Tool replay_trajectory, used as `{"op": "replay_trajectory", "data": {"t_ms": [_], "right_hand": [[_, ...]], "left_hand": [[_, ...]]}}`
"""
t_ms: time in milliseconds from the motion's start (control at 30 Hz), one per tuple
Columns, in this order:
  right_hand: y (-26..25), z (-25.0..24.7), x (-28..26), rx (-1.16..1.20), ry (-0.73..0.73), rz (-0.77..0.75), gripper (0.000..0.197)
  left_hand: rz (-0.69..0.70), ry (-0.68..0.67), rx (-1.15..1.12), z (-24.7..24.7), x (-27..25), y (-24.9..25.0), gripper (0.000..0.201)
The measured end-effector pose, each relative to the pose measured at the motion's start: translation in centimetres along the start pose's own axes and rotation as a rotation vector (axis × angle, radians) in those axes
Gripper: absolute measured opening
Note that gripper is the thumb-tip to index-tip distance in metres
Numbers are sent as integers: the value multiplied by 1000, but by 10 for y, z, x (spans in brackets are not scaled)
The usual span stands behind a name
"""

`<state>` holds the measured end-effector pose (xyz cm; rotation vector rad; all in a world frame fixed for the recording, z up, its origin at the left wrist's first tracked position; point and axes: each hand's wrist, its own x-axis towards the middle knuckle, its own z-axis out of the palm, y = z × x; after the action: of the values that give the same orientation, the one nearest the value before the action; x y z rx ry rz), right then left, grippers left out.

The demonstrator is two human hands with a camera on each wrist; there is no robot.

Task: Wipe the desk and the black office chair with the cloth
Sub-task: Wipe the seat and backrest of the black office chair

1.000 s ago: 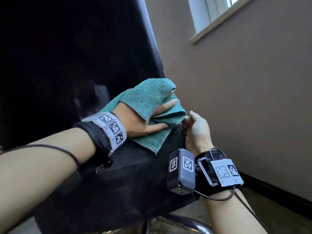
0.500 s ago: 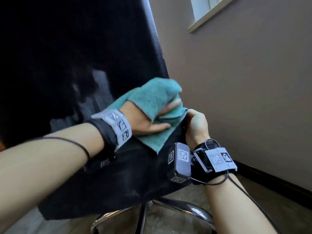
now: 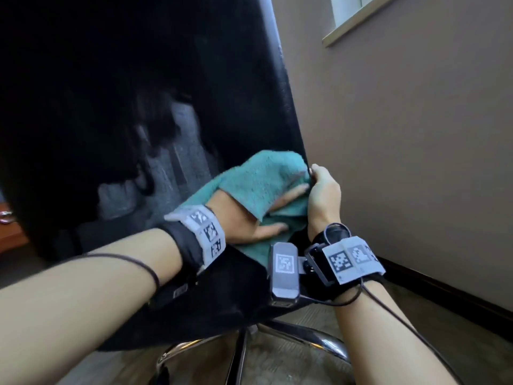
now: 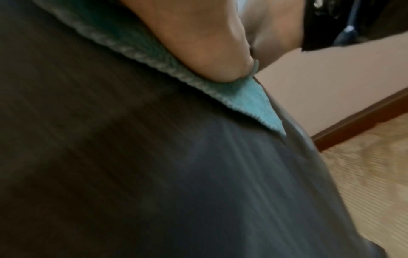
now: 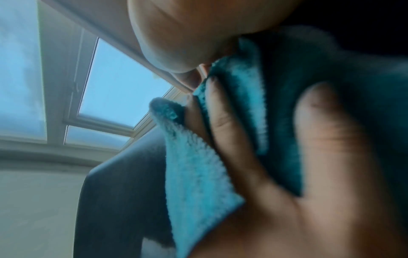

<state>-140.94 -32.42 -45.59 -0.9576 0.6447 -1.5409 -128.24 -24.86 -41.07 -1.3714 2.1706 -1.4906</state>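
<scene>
The black office chair (image 3: 138, 107) is filling the frame; its backrest edge is running up just beside the right fingertips. The chair-wiping step is in hand, judging by the damp-looking streaks left of the fingers. The cloth (image 3: 258, 184) is lying draped over the left hand (image 3: 244, 218), whose straight fingers are pressing it flat against the backrest. The right hand (image 3: 323, 193) is curling round the backrest edge, steadying it. The next move is likely calling for a stroke along unwiped surface above the fingers. The desk is not in view. The wrist tags are carrying 2-tone square codes only; no readable writing is showing.
</scene>
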Motion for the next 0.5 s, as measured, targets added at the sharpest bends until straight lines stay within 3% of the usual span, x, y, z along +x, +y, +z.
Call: {"op": "replay_trajectory", "data": {"t_ms": [67,167,267,333,400,500], "right_hand": [[-3,2,-5,-118,67,-126,33],[-1,-2,-7,-181,159,-143,32],[4,2,-9,-274,144,-181,36],[6,4,-10,-313,161,-184,39],[7,7,-11,-333,177,-184,36],[5,9,-12,-342,192,-187,34]], "left_hand": [[-160,92,-12,-17,8,-27,74],[-397,176,19,-41,8,-70,77],[-448,180,19,-33,-9,-66,75],[-345,111,3,-12,-33,-42,75],[-144,-51,-17,5,-64,-24,75],[69,-226,-79,6,-76,-33,73]]}}
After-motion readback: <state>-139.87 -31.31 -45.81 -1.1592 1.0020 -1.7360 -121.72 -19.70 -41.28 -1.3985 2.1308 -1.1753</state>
